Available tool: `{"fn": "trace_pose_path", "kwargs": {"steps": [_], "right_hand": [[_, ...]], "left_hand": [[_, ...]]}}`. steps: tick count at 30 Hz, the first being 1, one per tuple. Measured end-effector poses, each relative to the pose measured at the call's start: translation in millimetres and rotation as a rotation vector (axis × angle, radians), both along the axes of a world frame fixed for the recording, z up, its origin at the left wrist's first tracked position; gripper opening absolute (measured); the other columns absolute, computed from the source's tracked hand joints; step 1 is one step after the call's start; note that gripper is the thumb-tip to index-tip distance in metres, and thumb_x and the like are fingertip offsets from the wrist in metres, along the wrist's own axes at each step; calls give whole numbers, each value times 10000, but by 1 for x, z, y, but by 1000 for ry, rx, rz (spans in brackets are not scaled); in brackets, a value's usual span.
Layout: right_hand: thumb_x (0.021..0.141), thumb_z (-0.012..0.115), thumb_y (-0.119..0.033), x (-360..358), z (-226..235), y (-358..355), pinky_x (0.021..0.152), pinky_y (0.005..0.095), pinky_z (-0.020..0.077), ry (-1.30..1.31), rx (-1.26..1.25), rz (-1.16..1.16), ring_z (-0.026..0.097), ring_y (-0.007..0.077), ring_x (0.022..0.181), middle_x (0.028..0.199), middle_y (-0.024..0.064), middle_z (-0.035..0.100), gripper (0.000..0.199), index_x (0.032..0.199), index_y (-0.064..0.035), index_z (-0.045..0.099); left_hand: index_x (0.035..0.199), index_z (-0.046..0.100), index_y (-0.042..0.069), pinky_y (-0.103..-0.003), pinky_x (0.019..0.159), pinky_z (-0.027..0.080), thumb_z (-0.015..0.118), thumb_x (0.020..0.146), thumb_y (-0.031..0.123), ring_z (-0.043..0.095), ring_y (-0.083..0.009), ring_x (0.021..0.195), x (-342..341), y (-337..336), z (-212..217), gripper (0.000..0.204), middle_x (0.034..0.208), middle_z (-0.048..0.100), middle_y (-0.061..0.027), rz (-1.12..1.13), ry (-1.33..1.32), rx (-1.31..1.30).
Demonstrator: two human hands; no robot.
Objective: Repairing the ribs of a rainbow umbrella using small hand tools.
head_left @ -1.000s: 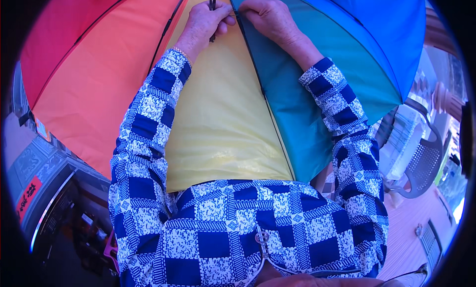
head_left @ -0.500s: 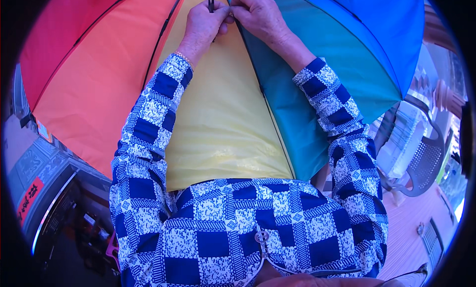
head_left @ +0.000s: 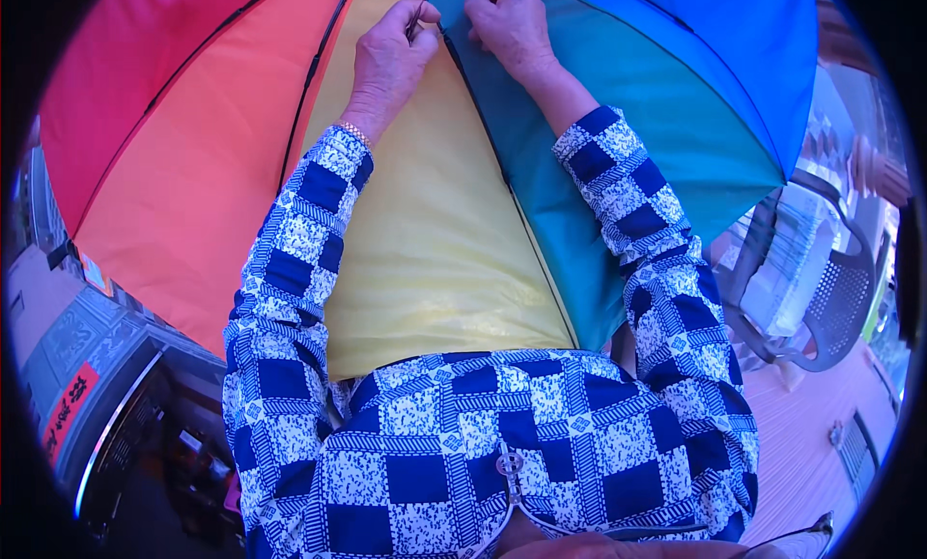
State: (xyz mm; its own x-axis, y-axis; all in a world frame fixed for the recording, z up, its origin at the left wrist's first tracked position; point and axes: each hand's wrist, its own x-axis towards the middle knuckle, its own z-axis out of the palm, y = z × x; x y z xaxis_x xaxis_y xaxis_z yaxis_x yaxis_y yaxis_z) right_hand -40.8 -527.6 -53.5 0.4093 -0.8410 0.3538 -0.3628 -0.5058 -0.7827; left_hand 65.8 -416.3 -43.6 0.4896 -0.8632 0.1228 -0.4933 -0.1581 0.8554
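Note:
An opened rainbow umbrella point(head_left: 444, 240) spreads before me, its inner side with dark ribs facing up. Over the yellow panel, my left hand point(head_left: 391, 57) is closed on a small dark pointed tool point(head_left: 414, 25), mostly hidden by the fingers; it looks like small scissors. My right hand point(head_left: 510, 28) is over the green panel, to the right of a dark rib point(head_left: 480, 125). Its fingers are curled together, and whatever they pinch is too small or hidden to make out. A gap separates the two hands.
A grey plastic chair point(head_left: 838, 318) with a pale bundle point(head_left: 797, 260) on it stands at the right. At the lower left are a red paper strip point(head_left: 72, 409) and a dark cabinet-like thing with a shiny edge point(head_left: 118, 433). The umbrella's near edge meets my checked shirt.
My hands were together at the rib and are now apart. The left moved slightly down and left, and the tool's two points, which stuck up before, no longer show.

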Motion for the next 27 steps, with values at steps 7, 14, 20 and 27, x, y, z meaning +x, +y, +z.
{"fn": "trace_pose_path", "kwargs": {"steps": [7,14,20,27], "right_hand": [[738,494,-100,-10,33,1,518,406,457,1,667,98,587,324,548,584,183,569,111,719,3,531],[768,493,-98,-13,-6,-29,490,378,443,-21,-351,-202,590,242,529,589,155,566,105,742,-1,525],[796,514,-110,-23,13,-40,500,353,445,-76,-251,-151,603,197,572,671,144,587,106,745,-17,513],[812,542,-116,-34,66,2,539,333,462,-645,933,337,613,199,617,815,167,605,109,755,-24,535]], "left_hand": [[974,558,78,-346,635,498,565,808,94,613,-280,731,4,-3,10,167,813,629,-118,-258,-576,-21],[1014,543,98,-394,675,504,569,812,109,602,-337,793,3,-5,18,203,875,628,-144,-376,-685,186],[1053,539,99,-378,670,504,567,819,107,613,-313,772,1,2,17,236,829,633,-132,-337,-681,220],[890,594,23,-273,551,465,541,836,177,587,-124,631,-3,0,10,171,691,612,-58,-32,159,95]]}}
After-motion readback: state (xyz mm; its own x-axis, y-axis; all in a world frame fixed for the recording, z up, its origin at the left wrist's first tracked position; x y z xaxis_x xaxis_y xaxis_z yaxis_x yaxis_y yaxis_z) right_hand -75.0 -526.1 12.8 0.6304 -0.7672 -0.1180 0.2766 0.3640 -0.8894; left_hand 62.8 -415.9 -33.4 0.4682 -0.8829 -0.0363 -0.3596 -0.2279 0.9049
